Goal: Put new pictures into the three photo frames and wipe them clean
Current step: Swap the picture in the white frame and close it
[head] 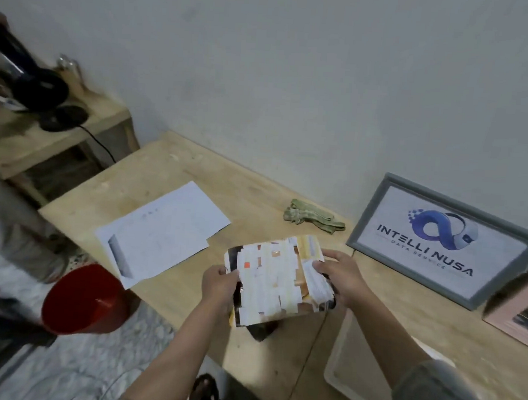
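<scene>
Both hands hold taped-over picture [277,279] above near middle of wooden table [170,174]. Left hand [219,282] grips its left edge, thumb on top; right hand [341,275] grips right edge. White tray [338,370] near right. Paper sheets [163,233] left. Red bucket [85,301] on floor, near left. Green cloth [313,220] farther back. Grey frame [447,240] with logo leans on wall, far right; pink frame [518,305] at right edge.

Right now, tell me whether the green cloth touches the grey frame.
Apart. The head view shows bare wooden table between the green cloth and the grey frame leaning against the wall.
</scene>
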